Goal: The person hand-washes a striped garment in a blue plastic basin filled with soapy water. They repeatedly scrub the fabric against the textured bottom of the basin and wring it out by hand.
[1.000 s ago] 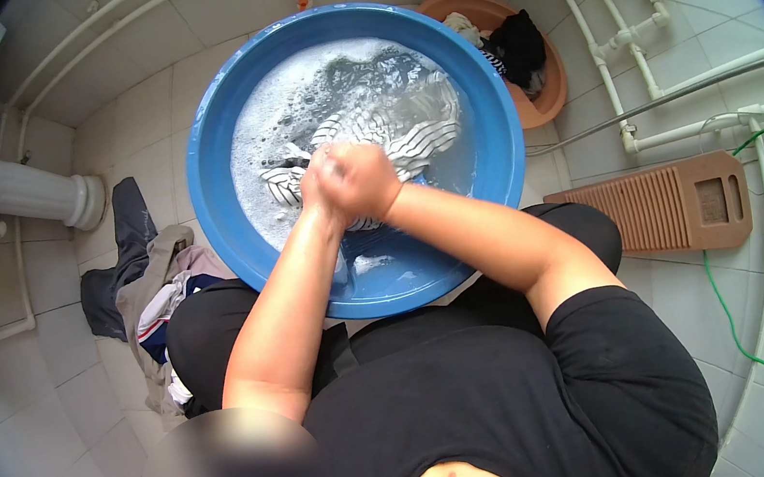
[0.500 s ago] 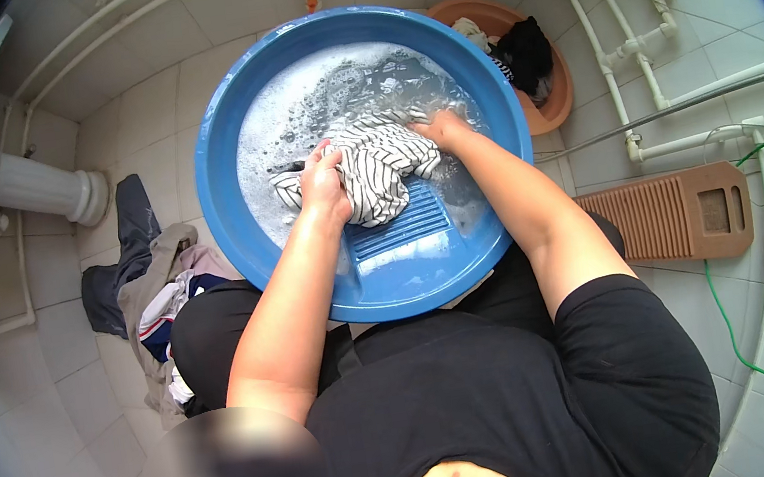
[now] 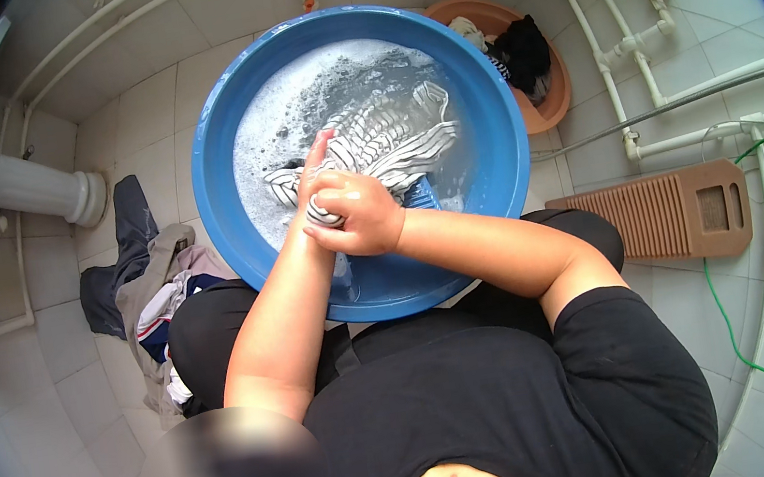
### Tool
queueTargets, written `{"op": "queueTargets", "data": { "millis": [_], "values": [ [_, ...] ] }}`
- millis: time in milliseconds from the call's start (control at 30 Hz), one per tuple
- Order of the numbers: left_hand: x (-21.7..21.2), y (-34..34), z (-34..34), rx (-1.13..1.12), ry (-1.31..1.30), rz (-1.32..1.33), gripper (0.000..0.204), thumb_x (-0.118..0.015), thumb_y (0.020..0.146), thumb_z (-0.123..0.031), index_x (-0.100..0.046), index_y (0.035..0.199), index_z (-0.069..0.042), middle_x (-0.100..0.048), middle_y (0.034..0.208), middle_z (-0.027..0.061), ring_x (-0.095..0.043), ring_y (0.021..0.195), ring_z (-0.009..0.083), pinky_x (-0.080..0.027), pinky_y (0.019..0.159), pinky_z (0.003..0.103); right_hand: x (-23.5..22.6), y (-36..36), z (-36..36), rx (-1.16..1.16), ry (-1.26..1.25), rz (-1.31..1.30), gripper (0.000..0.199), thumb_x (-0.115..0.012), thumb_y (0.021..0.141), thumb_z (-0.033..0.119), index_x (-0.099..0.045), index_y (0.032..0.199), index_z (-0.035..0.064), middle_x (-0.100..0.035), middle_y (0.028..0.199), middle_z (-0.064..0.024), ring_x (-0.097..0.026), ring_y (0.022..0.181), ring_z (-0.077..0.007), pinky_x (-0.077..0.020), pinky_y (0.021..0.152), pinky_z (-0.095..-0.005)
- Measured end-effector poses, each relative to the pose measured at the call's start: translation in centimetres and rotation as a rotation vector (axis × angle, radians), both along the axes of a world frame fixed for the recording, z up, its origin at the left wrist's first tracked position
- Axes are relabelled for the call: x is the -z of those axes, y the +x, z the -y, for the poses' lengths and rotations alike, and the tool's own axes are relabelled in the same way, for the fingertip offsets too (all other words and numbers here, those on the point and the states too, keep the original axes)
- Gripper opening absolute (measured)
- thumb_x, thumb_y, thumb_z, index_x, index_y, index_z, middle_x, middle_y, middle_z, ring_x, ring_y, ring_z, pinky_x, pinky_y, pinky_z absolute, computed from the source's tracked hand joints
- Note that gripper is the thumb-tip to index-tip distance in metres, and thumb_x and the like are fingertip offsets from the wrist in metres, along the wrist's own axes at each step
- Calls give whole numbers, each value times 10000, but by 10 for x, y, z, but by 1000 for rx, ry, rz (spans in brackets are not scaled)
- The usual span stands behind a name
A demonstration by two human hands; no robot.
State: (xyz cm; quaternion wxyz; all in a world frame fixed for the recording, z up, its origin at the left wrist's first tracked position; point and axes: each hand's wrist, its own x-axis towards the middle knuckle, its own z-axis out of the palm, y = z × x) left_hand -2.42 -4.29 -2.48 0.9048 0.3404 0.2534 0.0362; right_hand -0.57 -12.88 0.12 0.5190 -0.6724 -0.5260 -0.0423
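A black-and-white striped garment (image 3: 393,144) lies wet and bunched in soapy water inside a large blue basin (image 3: 216,193). My left hand (image 3: 314,163) grips its left part, one finger pointing up along the cloth; most of the other fingers are hidden. Crossed over the left wrist, my right hand (image 3: 363,210) is closed around a bunched fold of the same garment, which shows between its fingers. The rest of the cloth spreads to the far right in the water. Part of a ridged blue washboard surface (image 3: 421,194) shows beside my right hand.
An orange basin (image 3: 562,104) with dark and white clothes stands at the far right. A brown washboard (image 3: 672,215) lies right of my knee. Clothes (image 3: 150,271) are heaped on the tiles at left, near a white pedestal (image 3: 38,189). White pipes and a green hose run along the right wall.
My right hand has come from the garment's far right side, near and left, over my left wrist, bringing a fold of cloth. The garment's far right part now lies spread in the water.
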Motion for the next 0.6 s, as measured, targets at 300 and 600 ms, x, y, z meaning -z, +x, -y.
{"op": "queueTargets", "data": {
  "millis": [300, 600],
  "values": [
    [65, 15, -5, 64, -495, 99, 302, -470, 886, -375, -551, 759, -114, -546, 606, 44, -547, 589, 148, -447, 507, 284, 22, 14, -6, 354, -100, -180, 231, -603, 738, 253, -556, 594, 78, -570, 625, -148, -564, 579, -310, -442, 529, -394],
    [1, 5, 6, 463, -300, -25, 477, -512, 825, -472, -562, 1037, -48, -626, 922, 105, -614, 808, 195, -506, 687, 316, 38, 91, 2, 629, -347, -288, 367, -582, 784, 401, -567, 798, 35, -614, 810, -168, -593, 744, -332, -468, 655, -392]
  ]
}}
